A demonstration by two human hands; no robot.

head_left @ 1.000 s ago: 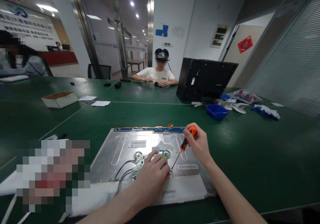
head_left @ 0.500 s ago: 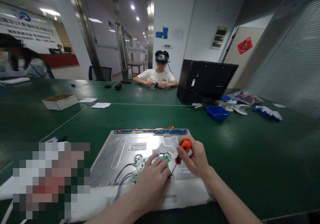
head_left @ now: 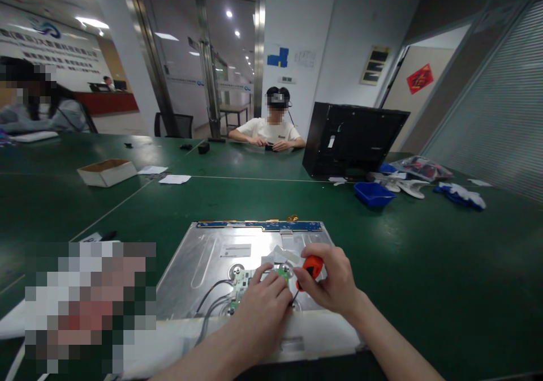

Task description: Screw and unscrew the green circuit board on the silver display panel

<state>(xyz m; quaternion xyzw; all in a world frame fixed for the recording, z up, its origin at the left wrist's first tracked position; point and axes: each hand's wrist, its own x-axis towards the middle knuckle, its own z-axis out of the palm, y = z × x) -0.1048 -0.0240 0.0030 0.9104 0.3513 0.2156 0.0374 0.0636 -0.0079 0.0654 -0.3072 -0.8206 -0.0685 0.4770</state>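
A flat metal display panel (head_left: 190, 273) lies back side up before me, with a blue circuit strip (head_left: 258, 226) along its far edge. At its middle is a green circuit board (head_left: 241, 283) with dark cables (head_left: 207, 296) running off its left side. My left hand (head_left: 267, 302) rests over the board, fingers laid across it and the thumb hidden. My right hand (head_left: 333, 276) is wrapped round the orange-and-black handle of a screwdriver (head_left: 311, 272). Its shaft slants down to the board's right lower corner, beside my left fingers; the tip is hidden.
White foam sheet (head_left: 314, 327) covers the panel's near edge. Beyond stand a blue tray (head_left: 374, 194), a black monitor (head_left: 354, 140), gloves (head_left: 460, 194) and a white box (head_left: 107, 172). A co-worker (head_left: 274, 129) sits across the table; another person (head_left: 42, 101) is at far left.
My right hand has lowered slightly and tipped the screwdriver's handle, which sits lower and nearer me. My left hand stays on the board. The whole view has shifted a little.
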